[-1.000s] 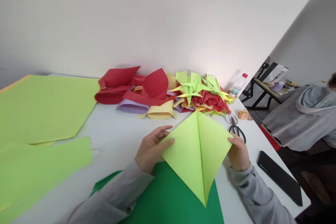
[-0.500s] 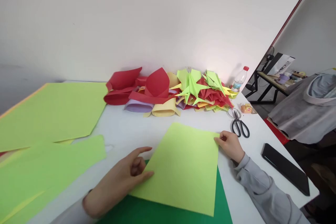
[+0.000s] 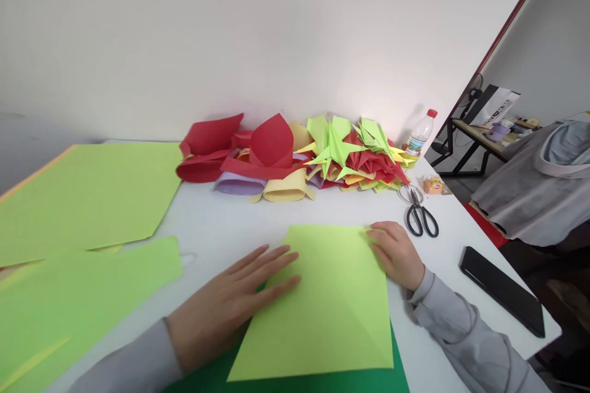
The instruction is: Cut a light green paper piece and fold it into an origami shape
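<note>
A light green square sheet of paper [image 3: 327, 307] lies flat in front of me, on top of a dark green sheet [image 3: 295, 384] on the white table [image 3: 221, 227]. My left hand [image 3: 230, 307] rests palm down with its fingers stretched out over the sheet's left edge. At the sheet's upper right corner, my right hand [image 3: 396, 252] presses down with its fingers curled on the paper. Faint diagonal creases show in the sheet.
A heap of folded red, yellow, lilac and green paper shapes [image 3: 299, 159] lies along the wall. Black scissors [image 3: 421, 218], a plastic bottle [image 3: 420, 134], a small wrapped snack [image 3: 433, 185] and a black phone [image 3: 500, 298] sit at the right. Large light green sheets [image 3: 83, 196] cover the left. A person in grey [image 3: 539, 190] sits at far right.
The paper was held up as a folded kite shape; now it lies unfolded and flat. My left hand has gone from pinching its edge to lying flat on it.
</note>
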`<act>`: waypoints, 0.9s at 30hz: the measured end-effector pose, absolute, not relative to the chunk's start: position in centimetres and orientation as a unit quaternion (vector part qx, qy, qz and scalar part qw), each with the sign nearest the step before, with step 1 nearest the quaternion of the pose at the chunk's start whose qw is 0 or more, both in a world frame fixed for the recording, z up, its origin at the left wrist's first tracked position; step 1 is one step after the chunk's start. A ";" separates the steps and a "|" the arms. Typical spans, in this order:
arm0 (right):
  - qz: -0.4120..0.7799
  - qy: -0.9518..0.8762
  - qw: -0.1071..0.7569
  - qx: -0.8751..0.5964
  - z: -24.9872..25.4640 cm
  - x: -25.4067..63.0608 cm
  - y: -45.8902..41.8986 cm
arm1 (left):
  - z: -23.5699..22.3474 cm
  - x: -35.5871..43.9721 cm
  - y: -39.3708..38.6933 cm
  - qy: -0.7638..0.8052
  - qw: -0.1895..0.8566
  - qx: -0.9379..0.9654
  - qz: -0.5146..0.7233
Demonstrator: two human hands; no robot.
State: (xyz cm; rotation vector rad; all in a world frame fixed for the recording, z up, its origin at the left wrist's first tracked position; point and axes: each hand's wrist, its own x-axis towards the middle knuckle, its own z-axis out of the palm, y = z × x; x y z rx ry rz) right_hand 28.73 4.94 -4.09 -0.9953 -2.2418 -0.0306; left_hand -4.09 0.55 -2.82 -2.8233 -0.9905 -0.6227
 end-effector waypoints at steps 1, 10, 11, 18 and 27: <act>-0.008 -0.875 0.332 -0.352 -4.0 28.6 4.7 | -3.4 -4.0 0.7 -0.297 0.020 -0.935 -0.194; 0.180 -0.914 0.272 -0.241 -3.9 28.6 3.9 | -6.8 -6.5 1.3 -0.394 -0.069 -0.871 -0.286; 0.195 -0.914 0.255 -0.247 -3.8 28.6 3.9 | -7.0 -6.6 1.3 -0.408 -0.055 -0.865 -0.288; 0.275 -0.901 0.178 -0.284 -3.7 28.7 4.0 | -7.9 -6.3 0.5 -0.422 -0.031 -0.849 -0.316; 0.331 -0.743 0.303 -0.497 -4.0 27.2 3.6 | -6.8 -5.5 -1.5 -0.504 -0.059 -0.809 -0.297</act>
